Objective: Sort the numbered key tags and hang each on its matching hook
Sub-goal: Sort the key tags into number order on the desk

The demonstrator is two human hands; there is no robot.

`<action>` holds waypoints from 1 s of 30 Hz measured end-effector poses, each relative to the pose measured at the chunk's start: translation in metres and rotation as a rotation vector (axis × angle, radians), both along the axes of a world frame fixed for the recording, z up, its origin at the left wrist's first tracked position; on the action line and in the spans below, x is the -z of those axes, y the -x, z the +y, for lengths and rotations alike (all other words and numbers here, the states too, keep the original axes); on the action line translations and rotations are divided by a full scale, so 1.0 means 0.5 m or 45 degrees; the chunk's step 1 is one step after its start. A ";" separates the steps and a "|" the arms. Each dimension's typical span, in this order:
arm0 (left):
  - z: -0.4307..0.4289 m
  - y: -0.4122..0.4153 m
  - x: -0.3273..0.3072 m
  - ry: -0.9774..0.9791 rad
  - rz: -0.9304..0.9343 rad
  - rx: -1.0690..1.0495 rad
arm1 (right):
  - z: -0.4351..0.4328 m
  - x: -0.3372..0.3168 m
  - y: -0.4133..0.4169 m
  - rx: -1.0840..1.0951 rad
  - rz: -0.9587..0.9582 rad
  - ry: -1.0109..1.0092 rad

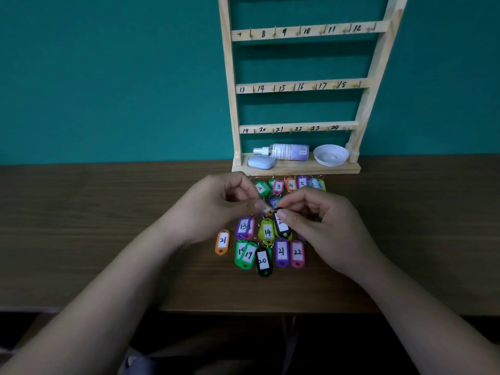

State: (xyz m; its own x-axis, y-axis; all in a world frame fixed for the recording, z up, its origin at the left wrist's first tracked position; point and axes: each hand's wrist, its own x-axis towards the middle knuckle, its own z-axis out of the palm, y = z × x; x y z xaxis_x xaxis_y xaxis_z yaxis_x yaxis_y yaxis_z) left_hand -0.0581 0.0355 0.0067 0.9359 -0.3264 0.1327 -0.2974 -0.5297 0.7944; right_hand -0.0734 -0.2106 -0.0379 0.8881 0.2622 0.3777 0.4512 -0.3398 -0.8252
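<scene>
Several coloured key tags with handwritten numbers lie in rows on the wooden table (pixel 108 239) in front of a wooden hook rack (pixel 297 86) whose rails are numbered 7 to 24. My right hand (pixel 322 226) pinches the top of a black tag (pixel 282 228) that hangs above the rows. My left hand (pixel 216 207) pinches a small orange tag (pixel 267 209) or its ring right beside it; the fingertips of both hands nearly meet. An orange tag 21 (pixel 222 241) lies apart at the left. Tags 19, 20 (pixel 263 262), 21 and 22 form the near row.
On the rack's base shelf lie a white spray bottle (pixel 286 152), a pale blue case (pixel 261 161) and a white bowl (pixel 330 155). A teal wall stands behind. The table's front edge (pixel 243 311) runs below my forearms.
</scene>
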 end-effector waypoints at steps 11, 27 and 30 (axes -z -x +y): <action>0.111 -0.030 0.000 -0.565 0.130 0.000 | 0.000 0.004 -0.006 0.073 0.038 -0.011; 0.103 -0.028 0.003 -0.594 0.082 0.051 | -0.016 0.001 -0.011 0.086 0.082 -0.071; 0.103 -0.018 -0.018 -0.486 0.060 0.050 | -0.025 -0.002 -0.010 0.061 0.131 -0.101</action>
State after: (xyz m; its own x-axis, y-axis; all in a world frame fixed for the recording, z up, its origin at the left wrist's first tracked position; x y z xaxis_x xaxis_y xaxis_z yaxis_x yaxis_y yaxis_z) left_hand -0.0490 0.0872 0.0158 0.9239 -0.3797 -0.0480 -0.2912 -0.7788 0.5555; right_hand -0.0686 -0.2230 -0.0369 0.9338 0.1916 0.3021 0.3480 -0.2910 -0.8912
